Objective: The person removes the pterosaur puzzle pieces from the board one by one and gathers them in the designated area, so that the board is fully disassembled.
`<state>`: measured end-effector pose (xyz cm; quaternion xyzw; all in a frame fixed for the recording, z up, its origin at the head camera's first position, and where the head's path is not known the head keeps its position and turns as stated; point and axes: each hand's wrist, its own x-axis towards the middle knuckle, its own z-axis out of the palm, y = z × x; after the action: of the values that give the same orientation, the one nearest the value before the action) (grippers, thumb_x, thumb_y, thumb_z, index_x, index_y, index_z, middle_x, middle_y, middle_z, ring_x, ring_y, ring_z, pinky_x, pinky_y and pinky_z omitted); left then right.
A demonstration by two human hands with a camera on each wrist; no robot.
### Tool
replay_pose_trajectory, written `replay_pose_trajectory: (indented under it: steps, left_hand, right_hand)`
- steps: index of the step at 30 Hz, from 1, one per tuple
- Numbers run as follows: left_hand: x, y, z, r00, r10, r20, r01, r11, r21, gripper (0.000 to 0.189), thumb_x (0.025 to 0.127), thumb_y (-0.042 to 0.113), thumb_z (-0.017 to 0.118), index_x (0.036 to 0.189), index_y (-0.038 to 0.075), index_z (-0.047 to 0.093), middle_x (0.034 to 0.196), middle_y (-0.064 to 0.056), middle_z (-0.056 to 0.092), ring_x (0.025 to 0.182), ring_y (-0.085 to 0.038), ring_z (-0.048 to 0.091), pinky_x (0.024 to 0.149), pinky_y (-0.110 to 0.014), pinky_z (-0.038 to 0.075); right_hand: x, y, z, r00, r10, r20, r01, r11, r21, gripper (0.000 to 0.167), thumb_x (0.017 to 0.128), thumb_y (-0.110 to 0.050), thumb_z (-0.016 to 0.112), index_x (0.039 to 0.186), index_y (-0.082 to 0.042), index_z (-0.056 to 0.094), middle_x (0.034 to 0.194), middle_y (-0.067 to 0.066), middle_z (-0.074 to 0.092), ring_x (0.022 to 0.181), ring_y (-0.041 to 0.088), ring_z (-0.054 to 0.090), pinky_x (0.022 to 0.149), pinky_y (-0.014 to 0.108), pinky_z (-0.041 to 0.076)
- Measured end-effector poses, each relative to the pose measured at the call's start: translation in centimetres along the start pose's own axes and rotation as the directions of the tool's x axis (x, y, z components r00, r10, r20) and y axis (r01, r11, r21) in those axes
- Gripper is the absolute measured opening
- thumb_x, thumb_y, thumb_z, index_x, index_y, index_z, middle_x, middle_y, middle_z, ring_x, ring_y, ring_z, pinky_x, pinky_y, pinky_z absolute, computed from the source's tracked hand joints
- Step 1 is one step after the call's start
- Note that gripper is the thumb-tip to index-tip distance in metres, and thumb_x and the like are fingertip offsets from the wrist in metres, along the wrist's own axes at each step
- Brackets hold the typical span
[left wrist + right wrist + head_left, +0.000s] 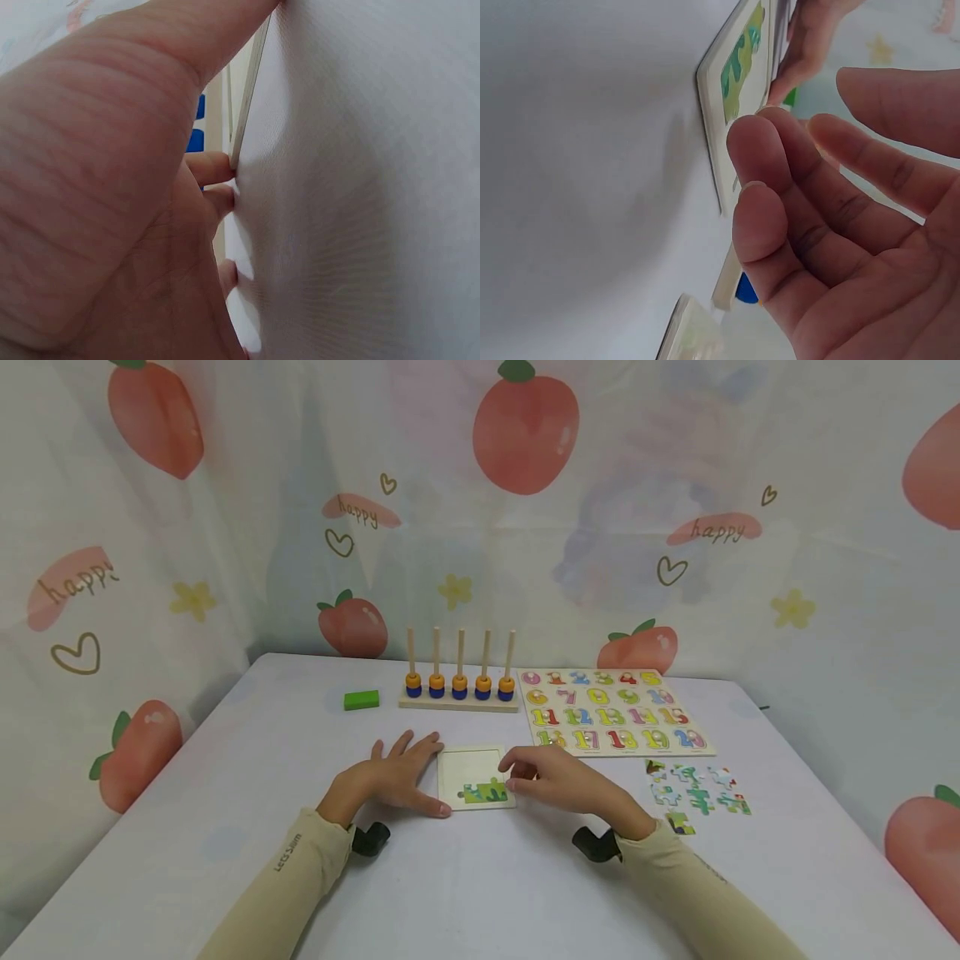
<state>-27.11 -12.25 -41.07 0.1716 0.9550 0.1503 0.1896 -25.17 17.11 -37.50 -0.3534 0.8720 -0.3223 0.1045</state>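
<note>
A small square puzzle tray (468, 766) lies on the white table, with joined green puzzle pieces (486, 791) in its lower right part. Fingers spread, my left hand (397, 777) rests at the tray's left side; in the left wrist view a fingertip meets the edge of the tray (251, 90). My right hand (558, 778) is at the tray's right edge, beside the green pieces. The right wrist view shows that hand's (840, 217) fingers loosely bent and apart from the thumb, with nothing between them.
Several loose puzzle pieces (699, 801) lie right of my right forearm. Behind them is a wooden number board (600, 727). A peg stand (459, 703) with orange and blue beads stands at the back, and a green block (362, 700) lies to its left.
</note>
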Motion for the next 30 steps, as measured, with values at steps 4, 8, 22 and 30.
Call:
replay_pose_trajectory:
  steps: [4, 8, 22, 30]
  left_hand:
    - [-0.4, 0.3, -0.3, 1.0, 0.002, 0.0, -0.002, 1.0, 0.009, 0.116, 0.083, 0.069, 0.082, 0.17, 0.013, 0.029, 0.179, -0.007, 0.014, 0.163, -0.04, 0.001, 0.122, -0.074, -0.002]
    - [-0.5, 0.4, -0.5, 1.0, 0.009, 0.007, -0.009, 1.0, -0.003, 0.117, 0.083, 0.07, 0.081, 0.17, 0.012, 0.028, 0.179, -0.009, 0.014, 0.163, -0.04, 0.001, 0.122, -0.075, -0.002]
    - [-0.5, 0.3, -0.4, 1.0, 0.01, 0.005, -0.01, 1.0, -0.001, 0.115, 0.084, 0.068, 0.082, 0.17, 0.015, 0.028, 0.179, -0.007, 0.013, 0.164, -0.04, 0.0, 0.121, -0.076, -0.002]
    - [-0.5, 0.3, -0.4, 1.0, 0.01, 0.007, -0.01, 1.0, 0.0, 0.114, 0.085, 0.068, 0.081, 0.17, 0.014, 0.027, 0.179, -0.006, 0.013, 0.164, -0.039, 0.001, 0.122, -0.076, -0.001]
  right_hand:
    - [0.7, -0.4, 0.4, 1.0, -0.007, 0.019, 0.007, 1.0, 0.004, 0.02, 0.102, -0.006, 0.069, 0.121, 0.0, 0.071, 0.092, -0.005, 0.069, 0.083, 0.01, 0.06, 0.076, 0.029, 0.053]
    - [1.3, -0.7, 0.8, 0.999, -0.006, 0.043, 0.005, 1.0, 0.014, 0.021, 0.101, -0.005, 0.069, 0.12, 0.001, 0.071, 0.088, -0.004, 0.067, 0.079, 0.01, 0.059, 0.072, 0.027, 0.051]
    - [2.6, -0.8, 2.1, 0.995, 0.002, 0.102, 0.0, 1.0, -0.02, 0.019, 0.099, -0.005, 0.074, 0.117, -0.001, 0.072, 0.083, -0.006, 0.064, 0.075, 0.008, 0.056, 0.07, 0.025, 0.05]
    - [2.8, -0.8, 2.8, 0.995, 0.023, 0.094, -0.016, 0.997, -0.073, 0.018, 0.098, -0.007, 0.077, 0.115, -0.003, 0.073, 0.083, -0.006, 0.06, 0.078, 0.009, 0.054, 0.073, 0.027, 0.049]
